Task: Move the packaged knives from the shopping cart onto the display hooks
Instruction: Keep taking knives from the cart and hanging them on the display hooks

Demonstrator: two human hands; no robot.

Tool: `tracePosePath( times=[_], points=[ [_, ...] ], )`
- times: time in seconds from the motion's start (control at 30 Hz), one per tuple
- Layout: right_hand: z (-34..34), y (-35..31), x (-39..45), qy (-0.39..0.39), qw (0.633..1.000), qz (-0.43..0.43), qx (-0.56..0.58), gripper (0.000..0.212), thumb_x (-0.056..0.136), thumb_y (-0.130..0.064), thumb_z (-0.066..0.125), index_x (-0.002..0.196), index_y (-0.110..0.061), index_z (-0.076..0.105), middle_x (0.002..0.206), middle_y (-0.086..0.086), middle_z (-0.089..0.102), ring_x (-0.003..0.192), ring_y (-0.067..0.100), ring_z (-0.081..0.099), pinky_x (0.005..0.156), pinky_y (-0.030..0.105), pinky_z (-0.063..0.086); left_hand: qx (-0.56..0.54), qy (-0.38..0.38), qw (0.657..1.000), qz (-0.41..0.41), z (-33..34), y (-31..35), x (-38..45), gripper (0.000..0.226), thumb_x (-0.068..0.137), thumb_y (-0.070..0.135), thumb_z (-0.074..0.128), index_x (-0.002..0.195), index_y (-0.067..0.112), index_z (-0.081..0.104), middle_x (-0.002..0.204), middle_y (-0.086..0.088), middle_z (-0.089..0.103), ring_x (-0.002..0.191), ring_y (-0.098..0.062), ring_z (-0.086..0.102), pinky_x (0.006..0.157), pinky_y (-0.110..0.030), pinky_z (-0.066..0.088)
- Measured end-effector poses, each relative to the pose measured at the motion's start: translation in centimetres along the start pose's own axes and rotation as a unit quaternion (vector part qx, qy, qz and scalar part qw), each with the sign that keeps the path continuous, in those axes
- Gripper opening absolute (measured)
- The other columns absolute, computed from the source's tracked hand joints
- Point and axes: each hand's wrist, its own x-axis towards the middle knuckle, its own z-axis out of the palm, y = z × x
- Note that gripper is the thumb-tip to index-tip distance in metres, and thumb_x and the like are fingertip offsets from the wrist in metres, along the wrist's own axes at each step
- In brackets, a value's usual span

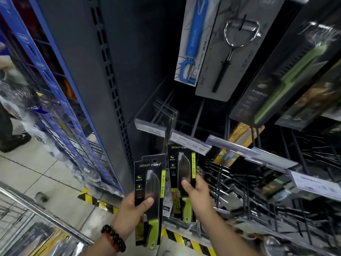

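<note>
My left hand (129, 211) grips a packaged knife (150, 182) with a black card and green handle, held upright below the hooks. My right hand (196, 195) grips a second, identical packaged knife (182, 167), raised higher so its top edge meets the price tag (191, 143) at the end of a display hook (167, 115). Whether its hole is on the hook is hidden. The shopping cart (27, 206) shows at the bottom left, with more dark packages (46, 239) inside.
Packaged peelers (195, 41) and a green-handled tool (287, 71) hang above. Several bare wire hooks (276, 191) jut out to the right. A dark shelf upright (103, 89) and blue rack (55, 93) stand left. A person's shoe (14, 141) is on the tiled floor.
</note>
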Motion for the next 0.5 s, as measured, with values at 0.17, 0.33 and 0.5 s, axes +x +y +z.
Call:
tracePosePath(
  times=[0.17, 0.33, 0.5],
  points=[
    [0.3, -0.7, -0.4, 0.023, 0.999, -0.010, 0.041, 0.013, 0.091, -0.009, 0.063, 0.094, -0.021, 0.063, 0.095, 0.001, 0.071, 0.091, 0.015, 0.067, 0.077, 0.027, 0.049, -0.002, -0.004, 1.000, -0.004, 0.1, -0.1, 0.4, 0.015, 0.087, 0.016, 0.068, 0.101, 0.022, 0.070, 0.100, 0.005, 0.075, 0.096, -0.011, 0.068, 0.084, -0.031, 0.051],
    [0.6, -1.0, 0.1, 0.048, 0.998, -0.009, 0.042, 0.011, 0.092, -0.012, 0.063, 0.096, -0.023, 0.065, 0.097, -0.001, 0.072, 0.093, 0.015, 0.067, 0.086, 0.036, 0.052, 0.010, -0.012, 1.000, -0.001, 0.1, -0.3, 0.8, 0.014, 0.085, 0.019, 0.070, 0.099, 0.018, 0.070, 0.099, 0.000, 0.075, 0.095, -0.016, 0.069, 0.082, -0.032, 0.052],
    [1.0, -0.9, 0.8, 0.065, 0.997, 0.004, 0.038, 0.010, 0.092, -0.015, 0.063, 0.092, -0.025, 0.063, 0.096, 0.000, 0.071, 0.093, 0.019, 0.067, 0.089, 0.043, 0.052, 0.001, -0.010, 1.000, -0.002, 0.2, -0.2, 0.7, 0.016, 0.084, 0.017, 0.070, 0.101, 0.016, 0.069, 0.098, -0.001, 0.074, 0.094, -0.013, 0.068, 0.077, -0.027, 0.051]
  ],
)
